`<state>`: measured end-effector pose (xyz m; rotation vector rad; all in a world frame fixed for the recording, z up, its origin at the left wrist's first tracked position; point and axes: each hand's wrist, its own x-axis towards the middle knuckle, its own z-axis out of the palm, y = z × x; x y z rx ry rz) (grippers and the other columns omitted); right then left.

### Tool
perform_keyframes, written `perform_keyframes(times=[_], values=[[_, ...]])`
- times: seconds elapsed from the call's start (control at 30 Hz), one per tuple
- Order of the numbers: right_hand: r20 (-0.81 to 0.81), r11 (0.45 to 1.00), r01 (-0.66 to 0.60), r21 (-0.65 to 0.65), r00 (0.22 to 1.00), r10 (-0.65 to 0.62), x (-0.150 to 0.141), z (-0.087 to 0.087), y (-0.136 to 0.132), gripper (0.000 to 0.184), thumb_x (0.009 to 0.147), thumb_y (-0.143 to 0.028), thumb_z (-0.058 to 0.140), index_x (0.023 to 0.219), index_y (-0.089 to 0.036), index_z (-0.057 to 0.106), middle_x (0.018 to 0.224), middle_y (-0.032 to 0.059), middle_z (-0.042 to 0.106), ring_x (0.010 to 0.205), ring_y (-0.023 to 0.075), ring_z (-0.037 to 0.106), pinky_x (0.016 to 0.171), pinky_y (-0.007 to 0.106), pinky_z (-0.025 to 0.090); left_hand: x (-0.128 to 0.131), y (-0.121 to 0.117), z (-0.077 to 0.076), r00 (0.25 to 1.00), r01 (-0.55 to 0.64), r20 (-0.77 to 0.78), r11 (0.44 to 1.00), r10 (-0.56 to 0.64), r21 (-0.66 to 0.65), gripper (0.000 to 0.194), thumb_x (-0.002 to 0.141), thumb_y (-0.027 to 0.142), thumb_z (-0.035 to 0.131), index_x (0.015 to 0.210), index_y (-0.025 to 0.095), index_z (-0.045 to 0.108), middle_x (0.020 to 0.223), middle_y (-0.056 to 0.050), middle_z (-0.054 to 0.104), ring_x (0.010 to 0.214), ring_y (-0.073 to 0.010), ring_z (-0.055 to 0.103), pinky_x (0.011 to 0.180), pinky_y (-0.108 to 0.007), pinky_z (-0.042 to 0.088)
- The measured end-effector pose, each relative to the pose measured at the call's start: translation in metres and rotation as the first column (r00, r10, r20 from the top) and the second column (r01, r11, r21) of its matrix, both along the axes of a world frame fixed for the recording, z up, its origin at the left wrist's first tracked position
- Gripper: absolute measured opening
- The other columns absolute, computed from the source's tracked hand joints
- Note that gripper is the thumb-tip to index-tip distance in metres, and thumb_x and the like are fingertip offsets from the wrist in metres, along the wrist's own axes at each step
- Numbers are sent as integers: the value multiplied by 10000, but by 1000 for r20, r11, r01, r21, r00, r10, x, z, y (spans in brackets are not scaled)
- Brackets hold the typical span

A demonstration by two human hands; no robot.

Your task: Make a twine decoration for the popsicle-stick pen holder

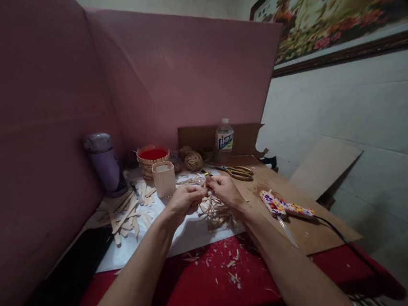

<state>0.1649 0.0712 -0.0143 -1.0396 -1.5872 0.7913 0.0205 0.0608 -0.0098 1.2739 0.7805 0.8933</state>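
Note:
My left hand (187, 199) and my right hand (225, 189) meet over the middle of the table, fingers closed in a pinch. Out of the right hand's grip sticks the yellow and black end of a small tool (207, 174); its kind I cannot make out. What the left fingertips pinch is too small to tell. Below the hands lies a pile of wood shavings and split strips (217, 214). A small cup made of upright craft sticks (164, 182) stands just beyond my left hand.
Craft sticks (123, 216) lie scattered left, by a purple tumbler (104, 165). Behind are a red-lined stick basket (147, 168), twine ball (193, 161) and bottle (225, 140). Scissors (242, 172) and a corded glue gun (274, 205) rest on cardboard (315, 238) at right.

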Motion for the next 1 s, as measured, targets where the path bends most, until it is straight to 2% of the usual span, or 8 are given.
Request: perform_keyframes(times=[0.07, 0.13, 0.23, 0.33, 0.5, 0.8, 1.0], values=[[-10, 999, -24, -26, 1000, 24, 1, 1, 1, 485, 763, -577, 412, 576, -142, 518, 529, -3, 455, 514, 100, 388, 500, 232, 313, 1, 0, 0, 997, -71, 43, 997, 70, 15, 275, 611, 338, 685, 573, 126, 514, 417, 92, 289, 334, -3, 173, 341, -187, 61], [4, 998, -48, -36, 999, 48, 2, 1, 0, 467, 742, -577, 443, 575, -145, 505, 531, -12, 439, 511, 94, 372, 498, 228, 304, 1, 1, 1, 989, -137, 65, 990, 135, 25, 294, 600, 360, 695, 589, 121, 523, 416, 93, 300, 330, -3, 187, 337, -182, 67], [53, 996, -71, -57, 996, 74, 3, 2, -2, 361, 695, -490, 537, 621, -137, 530, 594, 2, 498, 548, 103, 419, 529, 230, 329, 0, 2, 3, 977, -206, 67, 978, 203, 44, 324, 573, 380, 709, 578, 117, 519, 415, 85, 333, 323, -1, 219, 334, -175, 83], [120, 997, -42, -66, 992, 49, 3, 3, -3, 258, 677, -388, 551, 618, -137, 540, 608, 9, 523, 561, 108, 444, 538, 230, 332, 1, 2, 5, 971, -237, 46, 969, 234, 75, 355, 556, 403, 714, 548, 118, 501, 416, 71, 365, 318, -3, 248, 332, -171, 96], [235, 999, 8, -46, 972, 3, 5, 5, -4, 215, 683, -334, 526, 571, -153, 502, 552, -19, 463, 530, 96, 396, 507, 220, 288, 1, 3, 3, 976, -218, 3, 973, 218, 75, 354, 552, 406, 715, 549, 117, 509, 407, 67, 370, 314, -9, 265, 331, -171, 107], [310, 999, 42, -31, 950, -30, 8, 5, -4, 124, 693, -243, 521, 608, -153, 516, 588, -10, 502, 557, 108, 434, 540, 222, 319, -5, 5, 1, 994, -95, -43, 994, 98, 57, 276, 589, 339, 705, 561, 119, 540, 392, 58, 391, 299, -14, 258, 330, -183, 103], [396, 993, 87, 75, 912, -110, 5, 1, -4, 103, 738, -209, 505, 656, -162, 544, 651, 9, 554, 611, 118, 468, 569, 221, 324, -2, 5, 3, 987, -153, -45, 988, 154, 35, 241, 566, 310, 712, 603, 111, 583, 365, 75, 364, 280, -10, 224, 324, -190, 80]])
